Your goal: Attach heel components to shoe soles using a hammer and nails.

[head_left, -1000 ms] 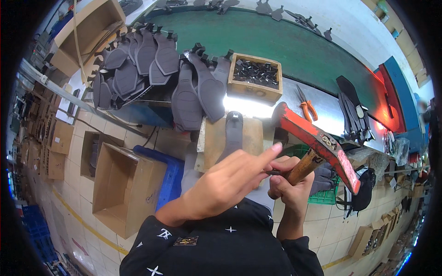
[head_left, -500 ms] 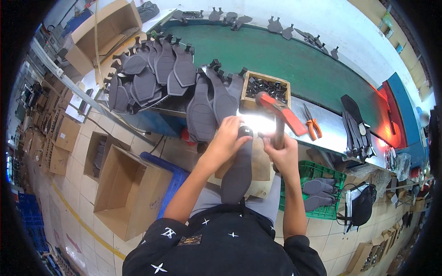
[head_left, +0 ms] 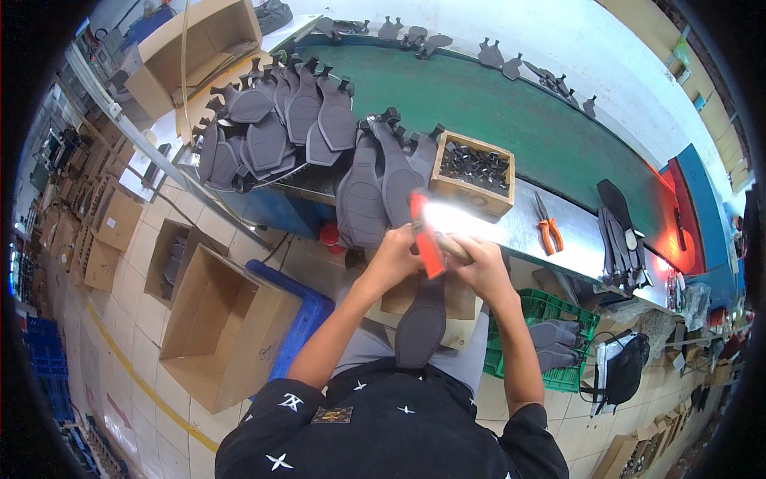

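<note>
Sole [head_left: 420, 331] runs near-vertical at lower centre of frame, broad end pointing down; our right hand [head_left: 483, 267] grips hammer [head_left: 432, 251]; left hand [head_left: 392, 257], we cannot tell its hold.

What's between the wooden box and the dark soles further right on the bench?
In the head view, orange-handled pliers lie on the metal bench between the wooden box and those dark soles.

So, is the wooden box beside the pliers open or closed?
Open: no lid covers the wooden box, and the small dark pieces inside are visible.
</note>
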The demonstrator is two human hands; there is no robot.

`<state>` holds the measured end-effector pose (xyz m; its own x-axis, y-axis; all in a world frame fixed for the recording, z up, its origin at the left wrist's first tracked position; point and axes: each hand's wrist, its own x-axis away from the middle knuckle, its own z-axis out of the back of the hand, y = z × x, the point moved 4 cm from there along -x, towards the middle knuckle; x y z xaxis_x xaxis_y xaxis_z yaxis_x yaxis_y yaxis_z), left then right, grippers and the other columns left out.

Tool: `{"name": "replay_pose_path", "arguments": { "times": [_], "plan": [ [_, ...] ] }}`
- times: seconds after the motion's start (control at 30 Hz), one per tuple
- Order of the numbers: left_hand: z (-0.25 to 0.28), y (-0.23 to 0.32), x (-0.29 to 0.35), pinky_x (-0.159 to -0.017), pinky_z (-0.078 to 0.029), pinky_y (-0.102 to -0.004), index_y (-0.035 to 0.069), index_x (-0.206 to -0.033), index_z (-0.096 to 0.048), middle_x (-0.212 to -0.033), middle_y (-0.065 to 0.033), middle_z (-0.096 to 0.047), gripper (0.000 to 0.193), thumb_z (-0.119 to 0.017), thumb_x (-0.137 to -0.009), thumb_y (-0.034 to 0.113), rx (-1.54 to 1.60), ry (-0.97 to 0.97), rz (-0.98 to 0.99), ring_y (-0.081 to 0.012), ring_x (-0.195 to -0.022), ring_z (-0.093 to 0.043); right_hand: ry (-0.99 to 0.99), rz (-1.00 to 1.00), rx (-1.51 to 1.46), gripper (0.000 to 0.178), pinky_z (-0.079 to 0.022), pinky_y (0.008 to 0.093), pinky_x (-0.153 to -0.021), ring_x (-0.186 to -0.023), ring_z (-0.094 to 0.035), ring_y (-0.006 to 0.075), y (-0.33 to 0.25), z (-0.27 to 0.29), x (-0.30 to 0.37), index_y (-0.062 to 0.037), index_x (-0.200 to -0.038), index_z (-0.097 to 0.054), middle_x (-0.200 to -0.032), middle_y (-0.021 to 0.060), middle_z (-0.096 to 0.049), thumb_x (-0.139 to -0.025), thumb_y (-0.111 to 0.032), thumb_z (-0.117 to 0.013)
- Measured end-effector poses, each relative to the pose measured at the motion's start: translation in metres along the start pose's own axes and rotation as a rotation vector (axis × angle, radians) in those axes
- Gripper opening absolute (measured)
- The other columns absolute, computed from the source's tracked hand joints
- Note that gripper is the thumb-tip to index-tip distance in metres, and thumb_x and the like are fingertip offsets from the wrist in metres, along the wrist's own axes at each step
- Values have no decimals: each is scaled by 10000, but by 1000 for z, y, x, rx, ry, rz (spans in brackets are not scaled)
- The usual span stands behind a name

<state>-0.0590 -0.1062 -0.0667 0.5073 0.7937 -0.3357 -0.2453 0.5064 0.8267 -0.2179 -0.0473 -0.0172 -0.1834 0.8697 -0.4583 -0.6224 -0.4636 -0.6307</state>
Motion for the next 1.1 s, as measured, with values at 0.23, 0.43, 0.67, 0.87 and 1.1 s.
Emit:
{"name": "replay_pose_path", "arguments": {
  "times": [0.23,0.43,0.67,0.87,1.1],
  "plan": [
    [3,-8,-7,-726,-509,-297,-11,-1002,-698,-894,-136,-703,302,-782,-777,173,135,-53,85,-160,-847,-670,13,-179,10,303,-522,358,-699,-802,-675,294,-19,8,13,-19,-1110,-608,-966,158,-647,-819,-63,-679],
    [0,-9,-11,-734,-489,-250,11,-980,-742,-924,-52,-706,265,-802,-732,84,325,-89,85,-101,-825,-616,196,-478,-139,324,-526,343,-709,-802,-684,296,-64,32,63,41,-1247,-526,-928,221,-652,-971,-127,-552],
    [-1,-8,-8,-808,-500,-269,5,-978,-739,-970,-77,-716,266,-799,-735,96,348,-101,83,-132,-890,-646,55,-361,28,351,-521,391,-781,-896,-663,387,-80,23,64,60,-1268,-500,-1026,264,-640,-955,-86,-561],
    [-3,-9,4,-977,-458,-370,-42,-1498,-138,-1061,-150,-696,1054,-821,-724,170,55,-81,-60,-283,-1071,-632,374,-380,-202,385,-404,253,-483,-536,-496,86,-121,57,74,104,-1270,-484,-654,22,-496,-964,-124,-534],
    [-6,-15,4,-1000,-440,-379,-94,-1476,-66,-1174,-134,-656,1093,-811,-726,184,-50,-89,-93,-306,-1158,-573,146,-281,159,306,-373,228,-487,-534,-489,58,-107,52,56,-11,-1267,-521,-672,28,-529,-985,-130,-510]
  ]
}}
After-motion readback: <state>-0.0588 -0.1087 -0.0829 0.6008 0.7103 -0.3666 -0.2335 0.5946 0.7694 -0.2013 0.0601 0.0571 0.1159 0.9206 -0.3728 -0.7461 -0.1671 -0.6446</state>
